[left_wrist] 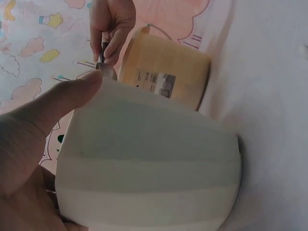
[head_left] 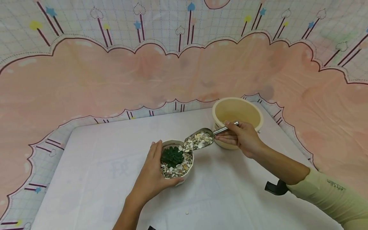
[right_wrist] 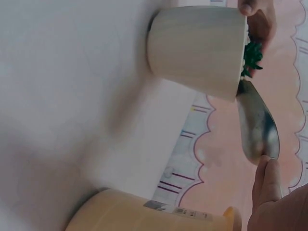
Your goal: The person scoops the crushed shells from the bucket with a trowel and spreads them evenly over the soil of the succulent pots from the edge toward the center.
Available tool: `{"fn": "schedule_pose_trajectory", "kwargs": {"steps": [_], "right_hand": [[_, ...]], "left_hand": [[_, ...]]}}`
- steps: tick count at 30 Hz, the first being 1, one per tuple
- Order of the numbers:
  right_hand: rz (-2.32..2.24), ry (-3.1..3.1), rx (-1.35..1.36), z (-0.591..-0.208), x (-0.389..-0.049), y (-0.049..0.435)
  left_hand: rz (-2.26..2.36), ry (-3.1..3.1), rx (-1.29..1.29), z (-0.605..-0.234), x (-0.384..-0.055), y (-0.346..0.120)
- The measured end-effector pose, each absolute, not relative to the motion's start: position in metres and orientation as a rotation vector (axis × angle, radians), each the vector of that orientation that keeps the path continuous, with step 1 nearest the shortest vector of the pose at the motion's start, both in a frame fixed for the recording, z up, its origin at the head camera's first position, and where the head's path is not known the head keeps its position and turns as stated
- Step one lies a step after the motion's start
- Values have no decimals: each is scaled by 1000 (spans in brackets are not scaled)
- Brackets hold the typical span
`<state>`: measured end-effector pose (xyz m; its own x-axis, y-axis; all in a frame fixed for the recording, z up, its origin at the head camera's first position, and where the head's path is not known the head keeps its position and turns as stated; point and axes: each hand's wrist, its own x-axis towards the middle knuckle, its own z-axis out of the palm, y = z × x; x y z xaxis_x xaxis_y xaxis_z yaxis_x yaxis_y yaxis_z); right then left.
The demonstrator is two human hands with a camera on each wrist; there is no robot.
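A white faceted flower pot [left_wrist: 149, 159] stands on the table, holding a dark green succulent [head_left: 172, 156] among pale pebbles [head_left: 176, 170]. My left hand [head_left: 153, 174] grips the pot's rim from the left, thumb at the front and fingers behind. In my right hand [head_left: 244, 137] is the handle of a metal scoop [right_wrist: 259, 127], pinched between thumb and fingers. The scoop is loaded with pebbles and its tip lies over the pot's right rim, close to the succulent. Pebbles in the scoop reach down to its tip.
Behind the right hand stands a cream bucket [head_left: 219, 115] with a label on its side. A black strap [head_left: 276, 187] shows by the right sleeve. One small pebble [head_left: 187, 213] lies on the white tabletop [head_left: 115, 159] near the front. A patterned cloth [head_left: 143, 80] hangs behind.
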<state>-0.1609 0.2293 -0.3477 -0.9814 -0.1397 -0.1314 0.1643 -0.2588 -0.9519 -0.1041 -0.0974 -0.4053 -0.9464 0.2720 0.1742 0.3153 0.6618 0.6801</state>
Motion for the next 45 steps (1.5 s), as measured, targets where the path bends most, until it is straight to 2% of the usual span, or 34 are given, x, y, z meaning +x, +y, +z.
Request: {"fn": "schedule_pose_trajectory", "kwargs": {"steps": [9, 22, 31, 40, 45], "right_hand": [[-2364, 1764, 25, -348, -161, 229], [-2345, 1781, 33, -348, -161, 230], [-2341, 1797, 26, -346, -162, 230], [-2330, 1803, 44, -347, -161, 231], [-2331, 1801, 34, -347, -160, 231]], "left_hand": [[-1077, -2792, -296, -399, -92, -81], [-1090, -2775, -480, -404, -99, -91], [-1091, -2804, -279, -397, -93, -81], [-1148, -2809, -365, -402, -99, -86], [-1141, -2827, -310, -398, -95, -83]]}}
